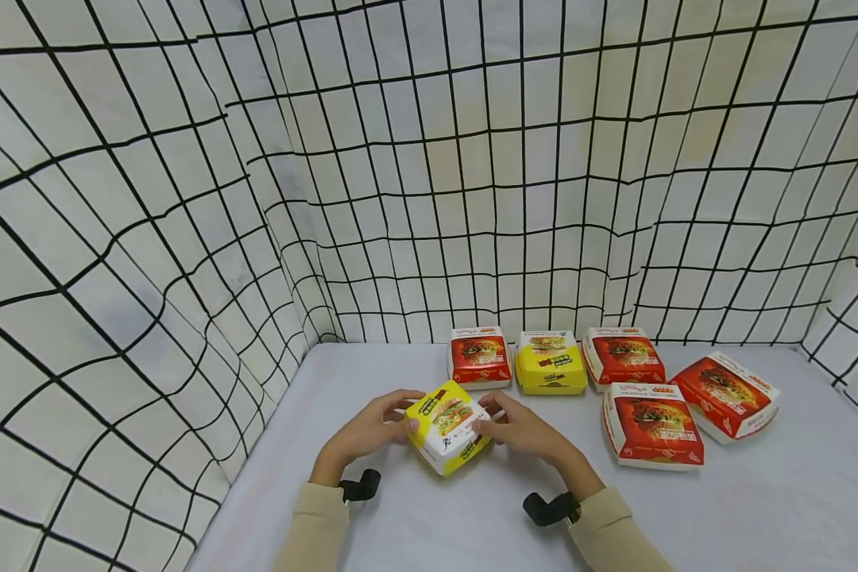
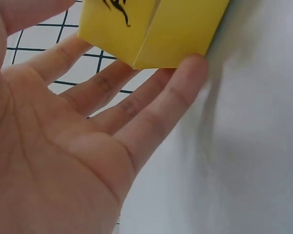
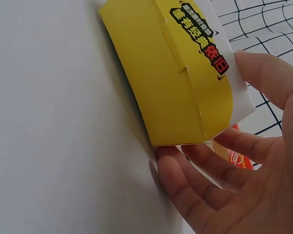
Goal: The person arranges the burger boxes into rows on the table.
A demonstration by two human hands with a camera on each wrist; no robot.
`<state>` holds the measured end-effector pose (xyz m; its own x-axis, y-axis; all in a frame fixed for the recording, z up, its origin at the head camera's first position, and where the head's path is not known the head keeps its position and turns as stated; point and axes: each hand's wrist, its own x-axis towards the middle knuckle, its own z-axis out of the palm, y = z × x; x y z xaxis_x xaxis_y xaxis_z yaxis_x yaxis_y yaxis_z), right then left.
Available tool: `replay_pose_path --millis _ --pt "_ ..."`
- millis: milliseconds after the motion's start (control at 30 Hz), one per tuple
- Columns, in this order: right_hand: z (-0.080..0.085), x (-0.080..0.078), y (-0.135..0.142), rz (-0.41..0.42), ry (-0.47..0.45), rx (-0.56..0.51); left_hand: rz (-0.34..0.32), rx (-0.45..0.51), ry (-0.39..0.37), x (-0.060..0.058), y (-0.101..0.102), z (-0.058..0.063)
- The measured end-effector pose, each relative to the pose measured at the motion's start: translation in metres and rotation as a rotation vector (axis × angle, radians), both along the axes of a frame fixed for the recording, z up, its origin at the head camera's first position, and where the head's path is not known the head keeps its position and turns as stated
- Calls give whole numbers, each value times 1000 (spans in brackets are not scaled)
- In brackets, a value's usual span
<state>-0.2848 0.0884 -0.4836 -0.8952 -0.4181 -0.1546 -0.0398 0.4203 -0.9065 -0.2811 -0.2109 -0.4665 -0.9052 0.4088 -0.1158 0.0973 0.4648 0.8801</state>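
Between both hands is a yellow and white burger box (image 1: 446,425), turned at an angle, with a burger picture on its lid. My left hand (image 1: 375,429) grips its left side, the thumb on the near side and the other fingers behind. From the right, my right hand (image 1: 522,427) holds the opposite side with the thumb on the white part of the lid. In the left wrist view, the fingertips (image 2: 193,63) touch the lower edge of the yellow side. Black lettering with red characters shows on the box (image 3: 171,83) in the right wrist view.
Another yellow burger box (image 1: 550,364) stands at the back between two red burger boxes (image 1: 479,359) (image 1: 624,356). Two more red boxes (image 1: 654,425) (image 1: 728,396) lie at the right. The white table (image 1: 515,508) meets a white wall with black grid lines (image 1: 436,199).
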Motion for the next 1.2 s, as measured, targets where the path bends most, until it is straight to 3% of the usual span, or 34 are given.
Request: replay_pose_path --millis 267,833,1200 --pt "1 1 1 23 -36 22 60 21 47 -4 5 -8" --pt "5 4 3 46 -48 75 127 32 59 -1 19 -3" --pt "2 -3 10 70 7 45 122 34 69 -2 20 -5"
